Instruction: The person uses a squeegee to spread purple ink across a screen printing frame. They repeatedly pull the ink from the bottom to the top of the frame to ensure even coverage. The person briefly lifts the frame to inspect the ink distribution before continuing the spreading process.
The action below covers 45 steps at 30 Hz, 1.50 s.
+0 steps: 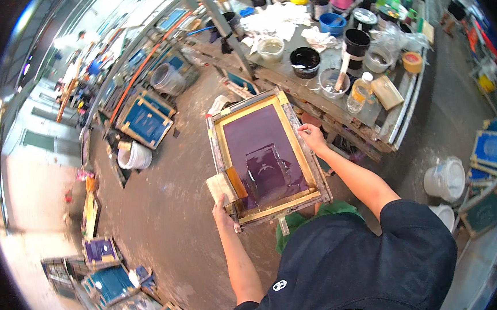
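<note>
In front of me is a screen printing frame (222,151) with wooden rails and a purple mesh (252,129). A darker rectangle with a small light mark and shiny wet-looking edges shows in the mesh's lower half. At the frame's left rail, my left hand (224,217) is closed round the pale wooden handle of a squeegee (221,188); its amber blade reaches over the rail. My right hand (313,139) is at the right rail, fingers pinched together; what they hold, if anything, I cannot make out.
At the upper right, a workbench (381,120) carries ink tubs (305,59), a plastic bottle (359,92), a tape roll (412,62) and rags. White buckets (135,156) and several blue screens (145,122) stand on the floor (166,218). Another person (456,8) is at the far right.
</note>
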### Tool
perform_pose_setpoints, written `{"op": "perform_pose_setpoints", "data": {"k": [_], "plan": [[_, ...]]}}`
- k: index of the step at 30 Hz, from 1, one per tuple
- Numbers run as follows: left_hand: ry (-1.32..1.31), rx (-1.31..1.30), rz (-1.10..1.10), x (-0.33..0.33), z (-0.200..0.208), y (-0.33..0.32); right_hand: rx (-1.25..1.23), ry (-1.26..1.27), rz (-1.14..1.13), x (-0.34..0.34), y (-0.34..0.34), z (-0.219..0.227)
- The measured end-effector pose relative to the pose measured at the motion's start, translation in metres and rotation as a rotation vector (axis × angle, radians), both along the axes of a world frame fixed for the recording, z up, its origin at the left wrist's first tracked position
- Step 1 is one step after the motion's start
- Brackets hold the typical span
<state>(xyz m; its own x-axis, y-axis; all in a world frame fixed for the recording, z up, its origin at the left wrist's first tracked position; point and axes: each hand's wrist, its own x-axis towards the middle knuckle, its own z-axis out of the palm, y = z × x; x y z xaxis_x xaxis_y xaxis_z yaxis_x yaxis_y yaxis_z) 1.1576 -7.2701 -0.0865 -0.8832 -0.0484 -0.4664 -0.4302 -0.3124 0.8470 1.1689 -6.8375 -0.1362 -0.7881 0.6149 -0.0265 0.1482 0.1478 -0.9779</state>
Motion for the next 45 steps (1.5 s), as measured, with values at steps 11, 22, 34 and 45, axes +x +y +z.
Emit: {"op": "perform_pose_setpoints", "data": {"k": [11,22,34,45], "plan": [[-0.274,0.215,-0.273,-0.1,-0.071,-0.002,-0.254,-0.184,-0.02,-0.022,0.028,-0.011],[-0.423,0.349,-0.441,-0.124,-0.087,0.018,0.4,-0.066,-0.881,0.085,0.098,0.033],[0.252,-0.378,-0.265,-0.101,-0.087,0.04,0.314,0.015,-0.644,0.061,0.17,0.101],[0.848,-0.995,-0.697,-0.011,-0.066,0.08,0.345,0.133,-0.533,0.181,0.02,0.114]]}}
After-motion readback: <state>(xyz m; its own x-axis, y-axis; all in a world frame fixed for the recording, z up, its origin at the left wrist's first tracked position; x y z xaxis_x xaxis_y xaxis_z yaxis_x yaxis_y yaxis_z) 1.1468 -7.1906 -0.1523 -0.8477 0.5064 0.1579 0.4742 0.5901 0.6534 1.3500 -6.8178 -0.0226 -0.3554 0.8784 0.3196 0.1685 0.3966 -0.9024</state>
